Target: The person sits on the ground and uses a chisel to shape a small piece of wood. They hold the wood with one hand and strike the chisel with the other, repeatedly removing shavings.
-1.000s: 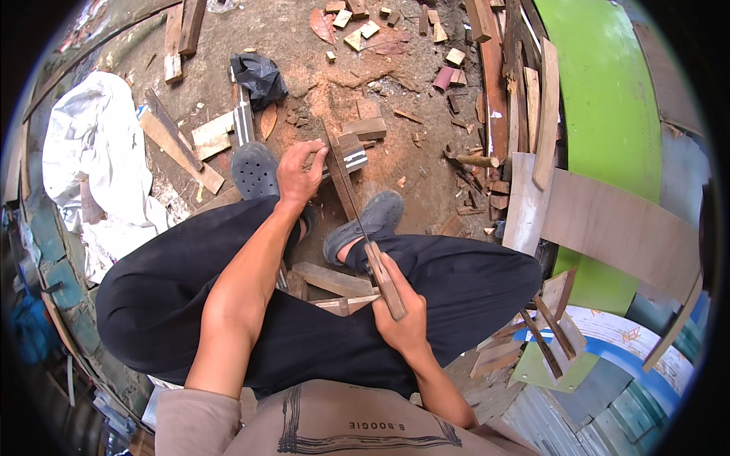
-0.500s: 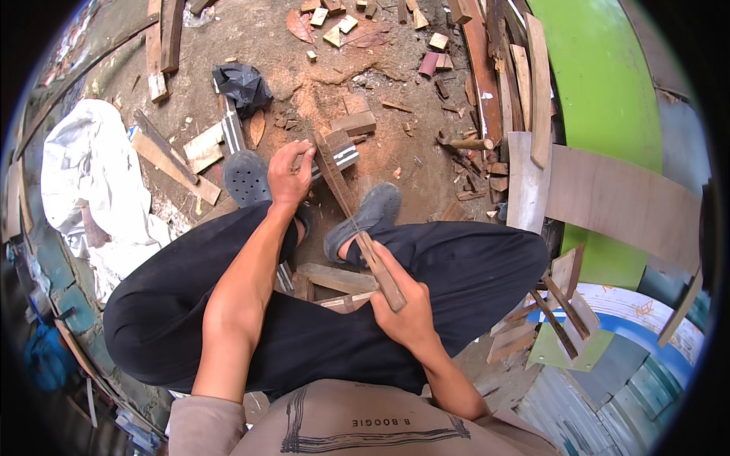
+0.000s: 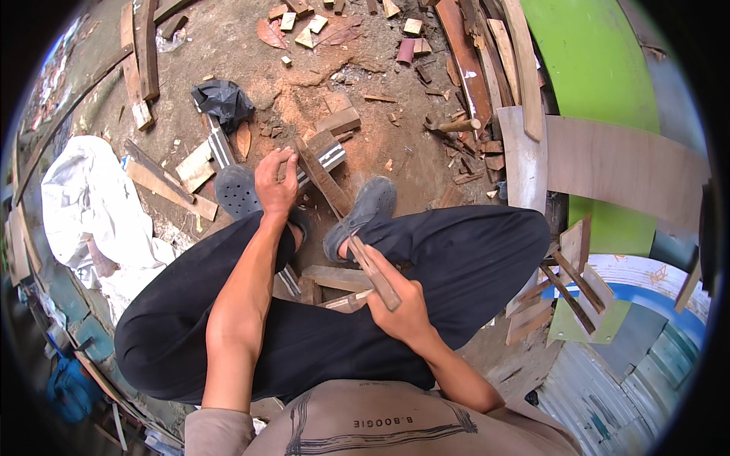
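My right hand (image 3: 401, 308) is closed round the wooden handle of a machete (image 3: 323, 180). Its long brown blade points away from me, over the toe of my right clog (image 3: 370, 209). The blade's far end lies across a wooden block with white stripes (image 3: 332, 156). Close beside that end, on the left, my left hand (image 3: 275, 182) has its fingers curled together. Whatever they pinch, if anything, is hidden. My left clog (image 3: 237, 191) stands just left of this hand. A small wood block (image 3: 339, 121) rests beyond the striped one, on ground dusted with orange sawdust.
Between my legs lies a wooden frame piece (image 3: 334, 278). White cloth (image 3: 87, 205) and loose boards (image 3: 171, 185) are at left, with a black plastic bag (image 3: 222, 105) ahead. Stacked planks (image 3: 509, 68) and a green panel (image 3: 601, 76) stand at right. Small offcuts (image 3: 304, 36) are scattered far off.
The whole view has shifted slightly, so the ground things appear farther left and lower. Both hands keep nearly the same pose, and the machete stays over the striped block.
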The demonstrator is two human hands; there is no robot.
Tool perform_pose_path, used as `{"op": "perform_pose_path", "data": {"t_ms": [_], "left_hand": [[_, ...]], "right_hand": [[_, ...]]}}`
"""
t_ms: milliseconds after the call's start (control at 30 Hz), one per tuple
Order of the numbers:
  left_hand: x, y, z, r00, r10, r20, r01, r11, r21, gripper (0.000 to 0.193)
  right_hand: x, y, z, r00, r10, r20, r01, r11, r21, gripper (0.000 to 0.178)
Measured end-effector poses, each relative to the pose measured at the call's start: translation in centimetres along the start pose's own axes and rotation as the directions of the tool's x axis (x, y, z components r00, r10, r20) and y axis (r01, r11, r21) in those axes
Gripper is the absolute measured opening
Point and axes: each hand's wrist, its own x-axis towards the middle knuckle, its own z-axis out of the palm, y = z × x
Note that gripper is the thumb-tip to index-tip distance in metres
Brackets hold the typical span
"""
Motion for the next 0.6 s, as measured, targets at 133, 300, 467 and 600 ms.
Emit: {"op": "perform_pose_path", "data": {"t_ms": [133, 300, 467, 600], "left_hand": [[0.0, 0.3, 0.4, 0.998, -0.064, -0.016, 0.063, 0.997, -0.050, 0.011], [0.2, 0.1, 0.0, 0.996, -0.046, 0.077, 0.047, 0.999, -0.003, 0.010], [-0.2, 0.0, -0.2, 1.000, -0.023, 0.015, 0.023, 1.000, 0.010, 0.009], [0.1, 0.4, 0.3, 0.998, -0.068, 0.001, 0.068, 0.998, -0.016, 0.009]], "right_hand": [[2.4, 0.9, 1.1, 0.994, 0.107, 0.020, -0.108, 0.993, 0.053, 0.065], [14.0, 2.9, 6.5, 0.997, 0.082, 0.003, -0.082, 0.996, 0.037, 0.062], [0.1, 1.4, 0.7, 0.999, -0.036, -0.023, 0.037, 0.998, 0.041, 0.069], [0.0, 1.6, 0.2, 0.999, -0.019, -0.034, 0.020, 1.000, 0.023, 0.066]]}}
